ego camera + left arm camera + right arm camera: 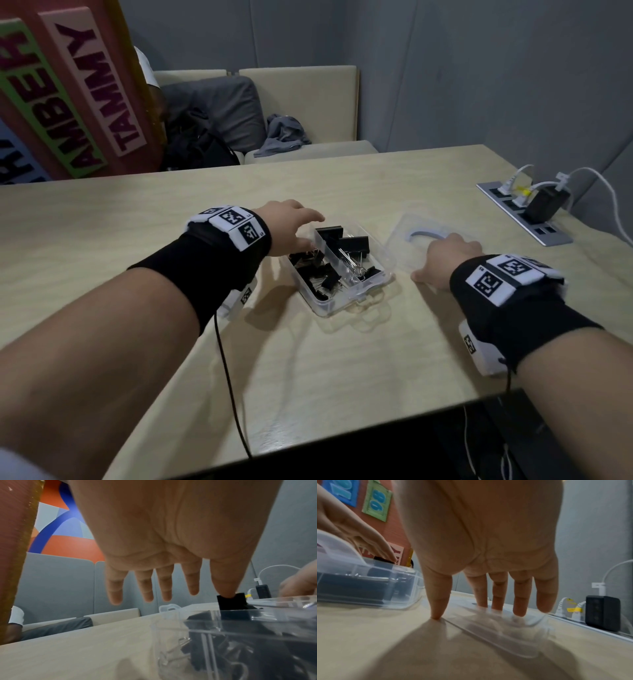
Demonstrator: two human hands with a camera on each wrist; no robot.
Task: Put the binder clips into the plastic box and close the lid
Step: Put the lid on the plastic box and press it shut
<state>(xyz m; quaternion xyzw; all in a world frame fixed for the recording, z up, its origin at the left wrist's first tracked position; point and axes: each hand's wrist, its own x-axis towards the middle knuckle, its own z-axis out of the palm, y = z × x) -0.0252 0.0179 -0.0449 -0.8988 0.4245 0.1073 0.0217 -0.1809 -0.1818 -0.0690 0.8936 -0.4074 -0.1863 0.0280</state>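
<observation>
A clear plastic box (352, 298) stands open mid-table, with several black binder clips (346, 241) in its two compartments. My left hand (310, 231) hovers over the box's left side, fingers straight. Seen from the left wrist, the left hand (209, 593) has its thumb tip touching a black clip (231, 603) that sticks up above the box wall (257, 623). The clear lid (407, 226) lies flat to the right of the box. My right hand (442, 260) rests on it. In the right wrist view the right hand's fingertips (518, 611) press the lid (505, 631) and the thumb touches the table at its edge.
A recessed power strip (548, 236) with a black charger (544, 205) and white cables sits at the table's right. A black wrist cable (229, 359) trails to the near table edge. Behind the table are a bench with a grey cushion (222, 109) and a coloured name board (68, 89).
</observation>
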